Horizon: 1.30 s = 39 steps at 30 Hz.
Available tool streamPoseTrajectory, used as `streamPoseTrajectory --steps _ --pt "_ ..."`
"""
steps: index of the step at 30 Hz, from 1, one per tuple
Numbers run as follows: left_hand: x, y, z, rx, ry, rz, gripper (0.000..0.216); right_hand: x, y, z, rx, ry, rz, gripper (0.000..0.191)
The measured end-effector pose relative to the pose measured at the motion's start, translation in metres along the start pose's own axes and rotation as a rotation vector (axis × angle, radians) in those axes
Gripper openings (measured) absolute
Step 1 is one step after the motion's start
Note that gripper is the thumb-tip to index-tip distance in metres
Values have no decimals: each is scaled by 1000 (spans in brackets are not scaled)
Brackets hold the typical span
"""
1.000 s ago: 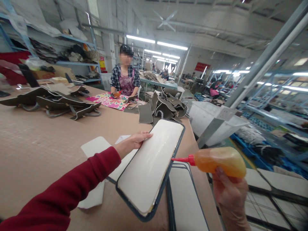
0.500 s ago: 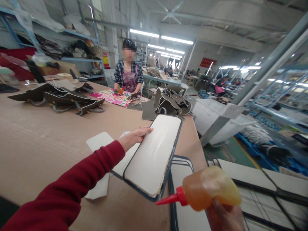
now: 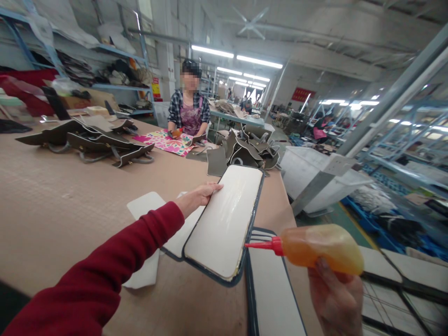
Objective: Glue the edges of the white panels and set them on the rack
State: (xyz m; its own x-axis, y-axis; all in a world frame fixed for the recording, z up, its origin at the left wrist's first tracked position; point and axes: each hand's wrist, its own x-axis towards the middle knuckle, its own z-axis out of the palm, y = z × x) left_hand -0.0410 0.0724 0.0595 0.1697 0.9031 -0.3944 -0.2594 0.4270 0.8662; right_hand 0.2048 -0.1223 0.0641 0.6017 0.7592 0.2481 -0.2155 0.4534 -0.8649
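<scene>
My left hand (image 3: 198, 196), in a red sleeve, grips the left edge of a white rounded panel with a dark border (image 3: 224, 221) and holds it tilted above the table. My right hand (image 3: 338, 298) is closed around a soft orange glue bottle (image 3: 320, 249). Its red nozzle (image 3: 261, 244) points left and touches the panel's right edge. More white panels (image 3: 271, 289) lie flat under and beside the held one.
The brown table (image 3: 70, 210) carries dark bag pieces with handles (image 3: 101, 144) at the far left and a heap of them (image 3: 245, 151) at the far end. A person sits across at a floral sheet (image 3: 164, 141). A white bin (image 3: 315, 175) stands right of the table. Panels (image 3: 395, 275) lie on the floor.
The glue bottle dropped low half a second ago and has now risen, its nozzle back at the panel's right edge. The left hand and panel have hardly moved.
</scene>
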Motion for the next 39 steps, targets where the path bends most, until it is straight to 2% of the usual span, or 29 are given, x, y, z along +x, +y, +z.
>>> streamPoseTrajectory --steps 8,12,16,18,21,26,29,35,39 --pt "-1 1 2 3 13 -1 8 -9 1 -3 -39 35 21 40" --pt "3 -1 -1 13 30 -4 8 -19 2 -9 -76 66 135 43" --pt "7 -3 -6 19 43 -2 10 -23 -1 -8 -16 61 229 49" --pt "8 -4 -7 22 42 -5 10 -18 -3 -4 24 74 200 46" --pt "6 -4 -7 22 40 1 10 -3 -5 5 56 55 78 42" --pt "3 -1 -4 13 18 -6 11 17 4 12 19 7 -61 39" --pt "2 0 -4 1 16 -14 8 17 9 7 4 3 -42 42" --pt "7 -2 -10 -23 34 -26 5 4 11 -4 -62 -13 12 37" --pt "11 -4 -14 -47 43 -22 6 -9 12 -8 -51 1 119 40"
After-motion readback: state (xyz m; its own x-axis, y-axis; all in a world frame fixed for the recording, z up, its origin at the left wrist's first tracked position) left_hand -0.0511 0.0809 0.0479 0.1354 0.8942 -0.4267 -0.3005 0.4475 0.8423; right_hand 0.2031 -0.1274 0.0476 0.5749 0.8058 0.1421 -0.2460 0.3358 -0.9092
